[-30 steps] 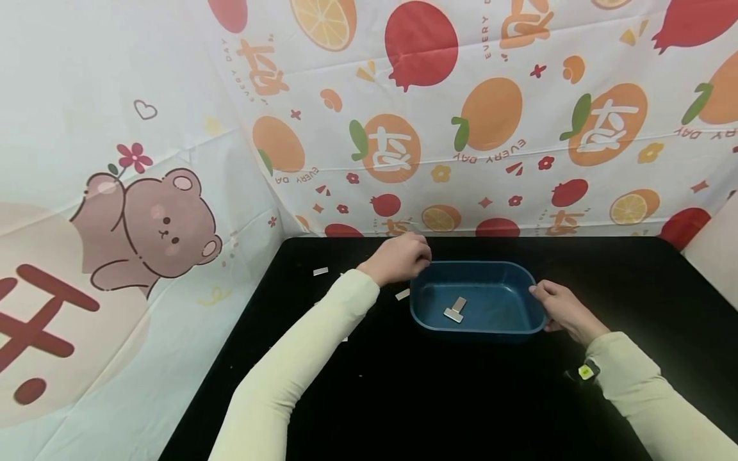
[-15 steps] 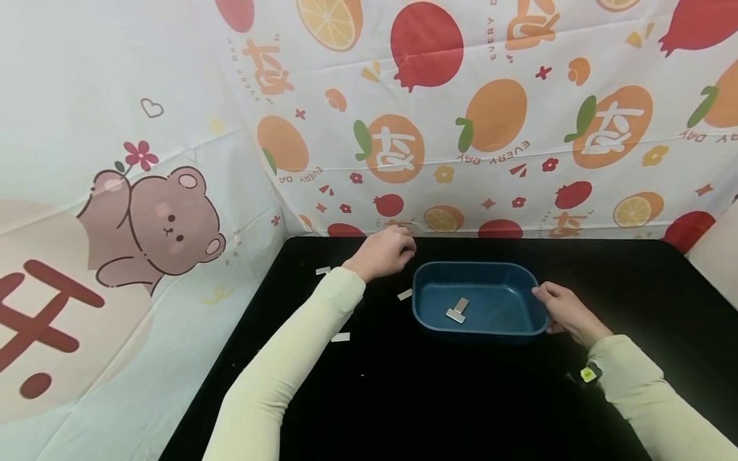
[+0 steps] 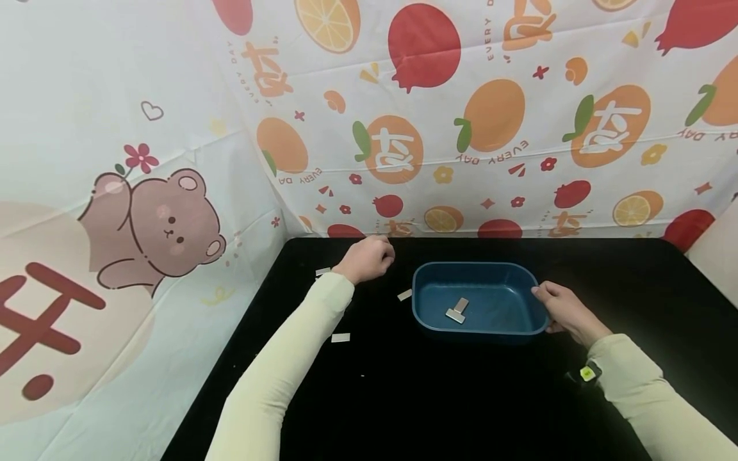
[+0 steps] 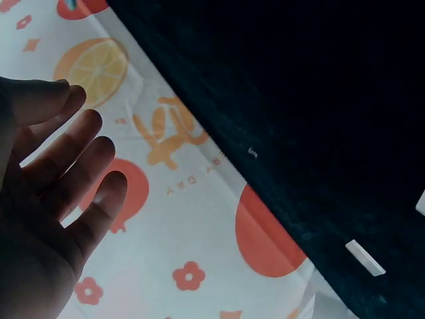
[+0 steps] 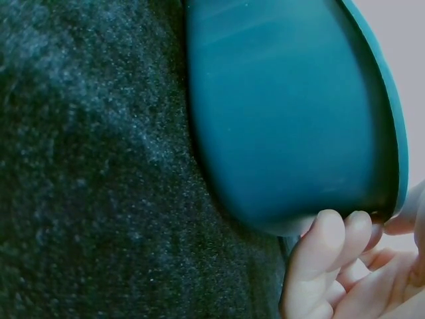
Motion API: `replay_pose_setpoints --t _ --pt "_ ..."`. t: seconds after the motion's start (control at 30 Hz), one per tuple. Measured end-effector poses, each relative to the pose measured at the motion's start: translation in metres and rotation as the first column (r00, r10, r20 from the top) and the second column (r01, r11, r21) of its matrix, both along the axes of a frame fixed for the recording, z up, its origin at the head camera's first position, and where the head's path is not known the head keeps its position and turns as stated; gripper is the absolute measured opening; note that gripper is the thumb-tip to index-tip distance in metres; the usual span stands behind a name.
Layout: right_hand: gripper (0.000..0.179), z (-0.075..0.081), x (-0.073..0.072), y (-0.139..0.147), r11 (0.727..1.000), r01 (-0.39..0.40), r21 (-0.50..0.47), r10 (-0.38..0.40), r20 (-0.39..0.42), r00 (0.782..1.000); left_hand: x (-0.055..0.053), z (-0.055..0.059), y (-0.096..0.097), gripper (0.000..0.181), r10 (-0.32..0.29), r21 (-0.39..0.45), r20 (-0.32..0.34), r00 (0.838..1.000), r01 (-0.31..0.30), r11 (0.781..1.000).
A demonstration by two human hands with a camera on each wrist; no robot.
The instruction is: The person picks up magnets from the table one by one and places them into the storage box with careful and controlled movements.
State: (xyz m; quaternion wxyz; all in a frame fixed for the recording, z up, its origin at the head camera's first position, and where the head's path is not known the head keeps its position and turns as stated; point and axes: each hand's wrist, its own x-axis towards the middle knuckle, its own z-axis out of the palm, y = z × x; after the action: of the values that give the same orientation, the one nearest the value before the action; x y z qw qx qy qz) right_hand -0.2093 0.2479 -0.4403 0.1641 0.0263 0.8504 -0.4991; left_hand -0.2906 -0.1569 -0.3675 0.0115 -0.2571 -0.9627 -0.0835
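Note:
My left hand [image 3: 366, 259] hovers over the back left of the black table. In the left wrist view its fingers [image 4: 73, 173] are loosely bent with nothing visible between them. The blue plastic basin [image 3: 496, 308] stands on the table to its right. At the basin's right end my right hand [image 3: 565, 312] grips the rim, with fingertips [image 5: 329, 229] against the outer wall in the right wrist view. Two small silver rectangular blocks [image 3: 455, 316] lie together inside the basin, toward its left.
Pale flat rectangular pieces lie on the black table [image 3: 461, 397]: one piece [image 3: 405, 295] beside the basin's left end, another piece [image 3: 341, 337] nearer the left forearm, and a third piece [image 3: 323, 272] partly behind the left sleeve. A fruit-print cloth [image 3: 426, 141] hangs along the back edge.
My left hand has moved left, away from the basin's left rim, toward the pale pieces at the left. My right hand keeps its grip, and the basin and blocks stay put.

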Motion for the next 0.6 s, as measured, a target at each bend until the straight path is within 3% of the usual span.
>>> replay_pose_setpoints --t 0.6 --pt "0.045 0.0 -0.001 0.0 1.0 0.007 0.011 -0.007 -0.004 1.0 0.004 -0.039 0.006 0.018 -0.033 -0.109 0.081 0.996 0.042 0.993"
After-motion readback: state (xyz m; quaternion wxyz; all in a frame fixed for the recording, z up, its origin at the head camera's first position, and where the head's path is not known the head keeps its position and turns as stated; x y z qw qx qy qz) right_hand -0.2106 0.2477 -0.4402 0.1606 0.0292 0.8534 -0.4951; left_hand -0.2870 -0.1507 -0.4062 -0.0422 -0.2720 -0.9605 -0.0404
